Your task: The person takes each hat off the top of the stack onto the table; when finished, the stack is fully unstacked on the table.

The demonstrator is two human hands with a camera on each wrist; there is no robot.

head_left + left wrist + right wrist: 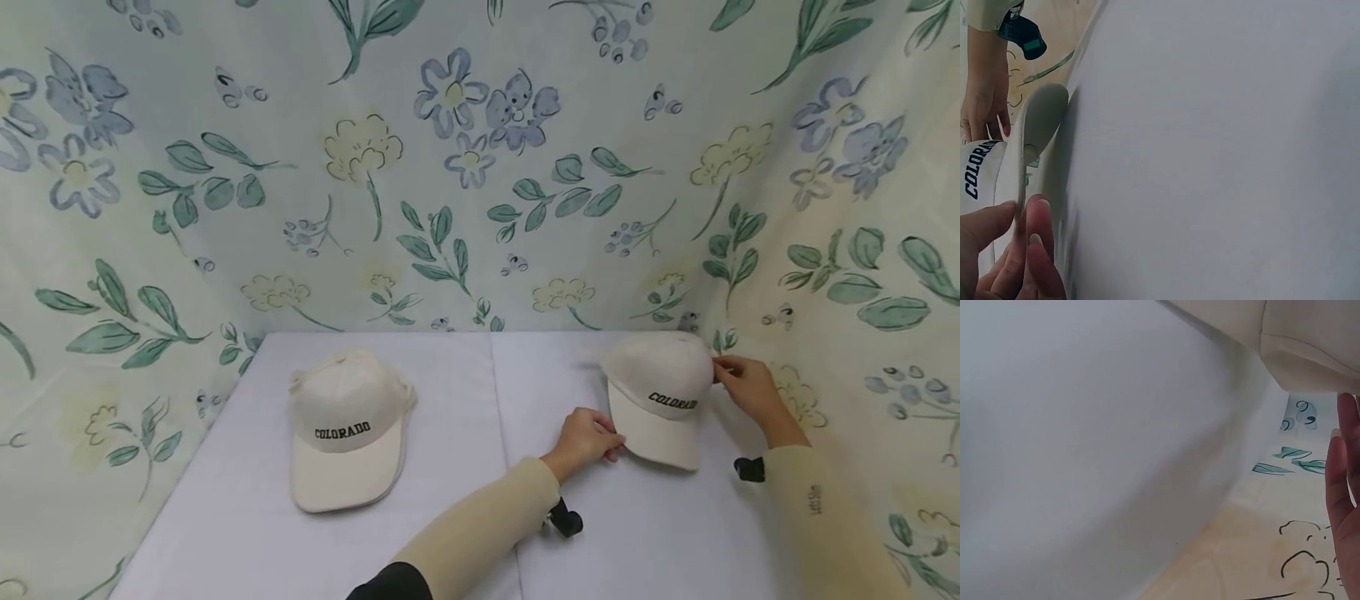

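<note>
A cream baseball cap (660, 371) with dark COLORADO lettering is at the right side of the white table, tilted with its brim toward the front. My left hand (588, 437) pinches the left edge of the brim (1021, 165) between thumb and fingers. At the cap's right side, my right hand (750, 390) holds the lower edge of the crown. In the right wrist view, the fingers (1338, 481) reach up to the cap's underside edge (1316, 369); the thumb is out of that view.
A matching cream COLORADO cap (345, 408) sits on the left half of the white table (225, 517), brim forward. A crease runs down the cloth between the caps. Flower-printed fabric (450, 208) hangs behind and along both sides.
</note>
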